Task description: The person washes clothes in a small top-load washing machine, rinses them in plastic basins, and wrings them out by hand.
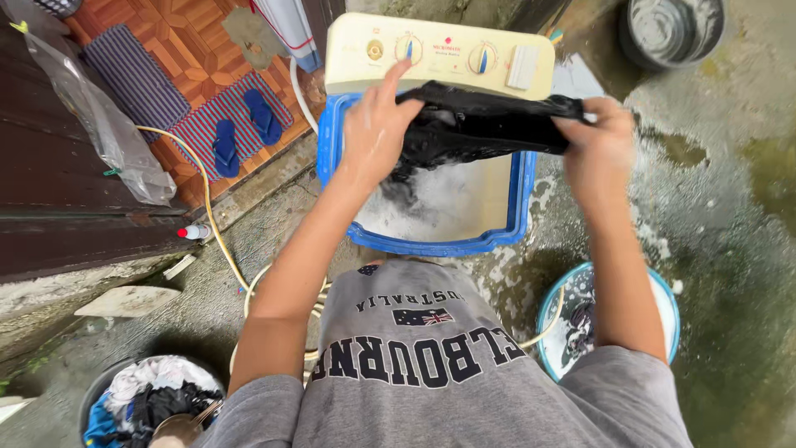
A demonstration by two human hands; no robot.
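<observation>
While the dark wet garment is held stretched between both hands, it is kept directly above the open tub of the small blue washing machine, so that drips fall into the foamy water rather than onto the concrete floor. The garment is raised near the cream control panel, with a bunched part hanging down towards the suds.

The left hand is closed on the garment's left end; the thumb and lower fingers are pinched on the cloth, while the forefinger is extended upward and apart from it. The right hand is clamped in a fist on the right end, the cloth being fully enclosed. How much cloth is gathered inside either grip cannot be told.

A round blue basin holding soapy water and a dark item is set on the floor just beside the person's right side, within easy reach of the machine. A second bucket, filled with mixed laundry, is placed at the left. A pale hose is run across the floor towards the machine, evidently as its water supply. A pair of blue sandals is left on a striped mat by the doorway, well apart from the wet area.
</observation>
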